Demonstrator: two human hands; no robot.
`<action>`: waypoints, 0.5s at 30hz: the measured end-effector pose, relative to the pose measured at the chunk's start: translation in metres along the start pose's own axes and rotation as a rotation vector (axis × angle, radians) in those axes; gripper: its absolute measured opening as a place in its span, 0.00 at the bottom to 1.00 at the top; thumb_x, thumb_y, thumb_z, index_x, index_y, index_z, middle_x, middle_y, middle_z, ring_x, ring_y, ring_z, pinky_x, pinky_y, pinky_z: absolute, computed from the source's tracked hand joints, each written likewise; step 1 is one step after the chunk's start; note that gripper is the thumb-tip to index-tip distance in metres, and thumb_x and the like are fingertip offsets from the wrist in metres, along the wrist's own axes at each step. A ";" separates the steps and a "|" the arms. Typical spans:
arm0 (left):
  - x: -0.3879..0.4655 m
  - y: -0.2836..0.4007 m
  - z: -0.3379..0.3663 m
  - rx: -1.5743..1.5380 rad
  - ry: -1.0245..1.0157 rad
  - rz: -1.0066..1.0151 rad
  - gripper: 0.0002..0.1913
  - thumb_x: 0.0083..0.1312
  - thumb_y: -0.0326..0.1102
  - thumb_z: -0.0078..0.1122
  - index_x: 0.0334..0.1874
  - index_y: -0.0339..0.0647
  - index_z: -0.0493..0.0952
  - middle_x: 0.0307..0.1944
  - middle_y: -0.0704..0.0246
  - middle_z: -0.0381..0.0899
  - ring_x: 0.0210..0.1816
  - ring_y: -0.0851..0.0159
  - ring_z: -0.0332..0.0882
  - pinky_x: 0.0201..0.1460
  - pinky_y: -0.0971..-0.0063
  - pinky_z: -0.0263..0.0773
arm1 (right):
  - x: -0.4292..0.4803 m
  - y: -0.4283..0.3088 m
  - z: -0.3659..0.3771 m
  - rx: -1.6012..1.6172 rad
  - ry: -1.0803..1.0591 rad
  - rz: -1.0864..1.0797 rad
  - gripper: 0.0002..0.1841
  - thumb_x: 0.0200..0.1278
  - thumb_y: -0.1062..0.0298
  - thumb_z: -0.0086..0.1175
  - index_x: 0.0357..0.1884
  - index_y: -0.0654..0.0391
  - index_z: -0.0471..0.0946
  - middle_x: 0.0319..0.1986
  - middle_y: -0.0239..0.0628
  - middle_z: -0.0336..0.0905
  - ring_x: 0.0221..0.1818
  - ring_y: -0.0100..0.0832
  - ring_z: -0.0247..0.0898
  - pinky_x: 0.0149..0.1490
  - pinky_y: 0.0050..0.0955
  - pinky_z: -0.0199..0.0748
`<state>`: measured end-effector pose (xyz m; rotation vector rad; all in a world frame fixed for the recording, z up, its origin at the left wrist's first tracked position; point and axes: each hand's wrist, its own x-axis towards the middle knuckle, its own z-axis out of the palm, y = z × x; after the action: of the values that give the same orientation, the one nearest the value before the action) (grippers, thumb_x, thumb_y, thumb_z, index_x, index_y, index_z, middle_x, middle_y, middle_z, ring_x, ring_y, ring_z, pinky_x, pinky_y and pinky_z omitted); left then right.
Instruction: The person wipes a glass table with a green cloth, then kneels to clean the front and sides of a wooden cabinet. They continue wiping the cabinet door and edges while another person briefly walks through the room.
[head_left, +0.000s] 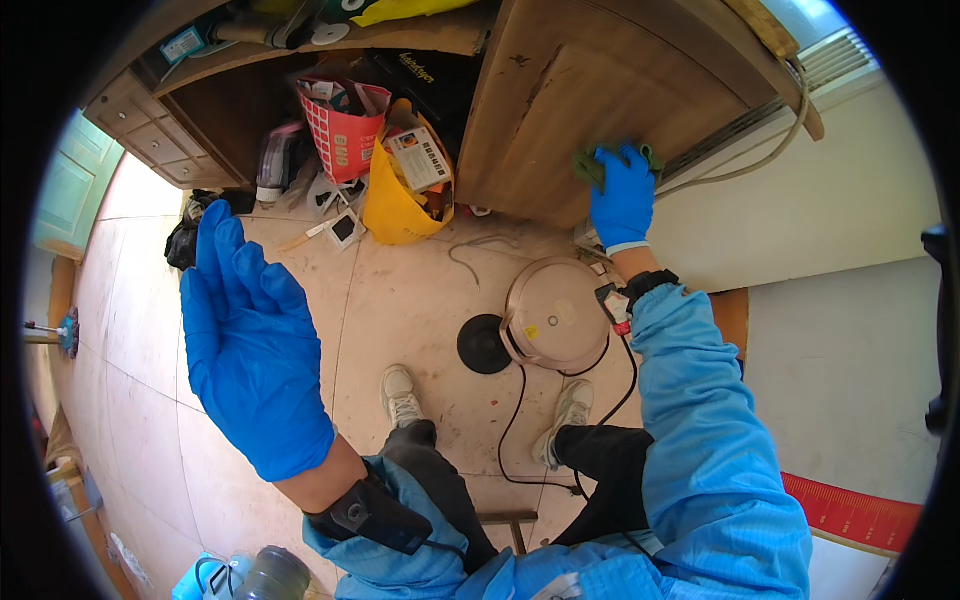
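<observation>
My right hand (624, 196), in a blue rubber glove, presses a green cloth (590, 169) against the lower part of a brown wooden door panel (555, 142). Part of the cloth is hidden under the fingers. Away to the left, my left hand (259, 367) is raised in a matching glove, palm up and fingers extended, with nothing in it. Dark dents and scratches mark the panel's wood.
A round pinkish appliance (559, 313) with a black cord stands by my feet, beside a black disc (484, 343). Under the desk are a red bag (341, 135) and a yellow bag (401, 195), both filled. A pale cable (780, 154) hangs along the right wall.
</observation>
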<state>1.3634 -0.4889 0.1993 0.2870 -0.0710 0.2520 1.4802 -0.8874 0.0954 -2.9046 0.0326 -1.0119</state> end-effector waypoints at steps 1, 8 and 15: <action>0.002 0.001 -0.001 -0.008 -0.011 -0.012 0.27 0.78 0.40 0.42 0.74 0.34 0.56 0.72 0.54 0.62 0.61 0.57 0.77 0.58 0.64 0.77 | -0.006 -0.001 0.008 0.015 -0.004 0.013 0.21 0.54 0.71 0.63 0.53 0.48 0.80 0.57 0.48 0.71 0.54 0.56 0.69 0.57 0.46 0.72; 0.014 0.003 -0.010 -0.062 -0.059 -0.033 0.27 0.78 0.40 0.41 0.75 0.34 0.54 0.73 0.54 0.61 0.64 0.56 0.74 0.62 0.62 0.74 | -0.044 -0.007 0.056 0.067 -0.172 0.178 0.22 0.53 0.70 0.64 0.53 0.46 0.80 0.60 0.46 0.68 0.55 0.55 0.69 0.60 0.46 0.70; 0.024 0.000 -0.015 -0.049 -0.171 -0.080 0.27 0.79 0.40 0.40 0.75 0.35 0.55 0.72 0.58 0.63 0.69 0.57 0.68 0.69 0.71 0.67 | -0.069 -0.007 0.092 0.118 -0.244 0.248 0.26 0.53 0.68 0.67 0.56 0.46 0.77 0.61 0.47 0.67 0.59 0.56 0.67 0.61 0.47 0.70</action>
<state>1.3874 -0.4787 0.1878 0.2613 -0.2340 0.1460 1.4833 -0.8729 -0.0192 -2.8039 0.3012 -0.5963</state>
